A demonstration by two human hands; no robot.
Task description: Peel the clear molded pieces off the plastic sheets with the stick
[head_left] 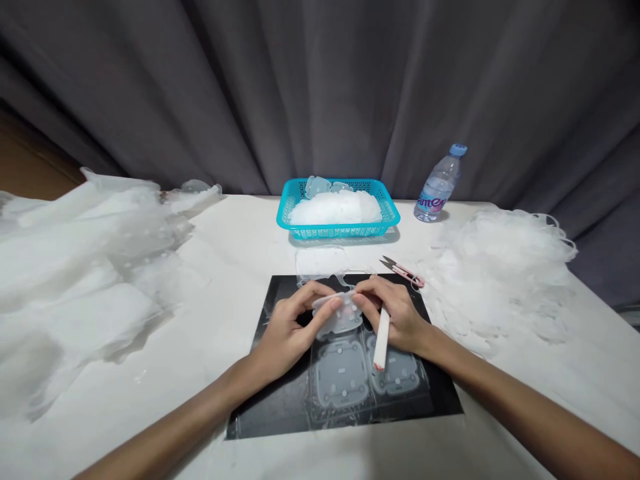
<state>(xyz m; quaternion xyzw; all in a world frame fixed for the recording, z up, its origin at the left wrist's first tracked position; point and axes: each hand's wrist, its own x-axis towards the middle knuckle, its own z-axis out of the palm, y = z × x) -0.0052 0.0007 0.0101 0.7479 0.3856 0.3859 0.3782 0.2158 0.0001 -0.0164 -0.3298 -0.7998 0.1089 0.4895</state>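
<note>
My left hand (291, 321) pinches the left side of a translucent plastic piece (346, 323) between thumb and fingers, tilted above a black mat (280, 393). At the piece's right edge are the closed thumb and forefinger of my right hand (397, 312). That same hand also grips a white stick-shaped tool (381, 341) with a reddish lower end; its other end is hidden in the hand. Below both hands, a clear plastic sheet with moulded rounded-square panels (342, 375) lies on the mat. Part of this clear sheet (320, 261) reaches past the mat's far edge.
Pink-handled thread snips (404, 271) lie beyond the mat. Behind stands a turquoise basket (340, 231) of white plastic pieces. A water bottle (440, 185) is at the back right. Piles of translucent sheets (100, 267) and scraps (495, 280) flank the work area.
</note>
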